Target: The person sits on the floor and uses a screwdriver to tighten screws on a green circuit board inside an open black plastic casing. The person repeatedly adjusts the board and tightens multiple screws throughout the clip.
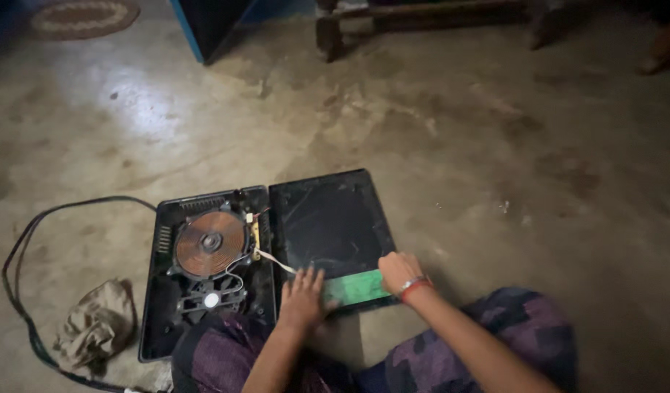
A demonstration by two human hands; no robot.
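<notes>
An opened induction cooker lies on the floor before me. Its black base (160, 320) shows a copper coil (209, 244) and a fan underneath. The black glass top panel (333, 222) lies flipped beside it, joined by a white ribbon cable (273, 260). A green circuit board (353, 288) runs along the panel's near edge. My left hand (303, 297) rests flat with fingers spread on the board's left end. My right hand (397, 271), with a red bangle at the wrist, presses on the board's right end with fingers curled.
A black power cord (18, 291) loops over the concrete floor at the left. A crumpled tan cloth (94, 327) lies beside the base. Wooden furniture legs (327, 33) and a blue-edged object (204, 25) stand at the back. My knees in patterned fabric (488, 327) sit below.
</notes>
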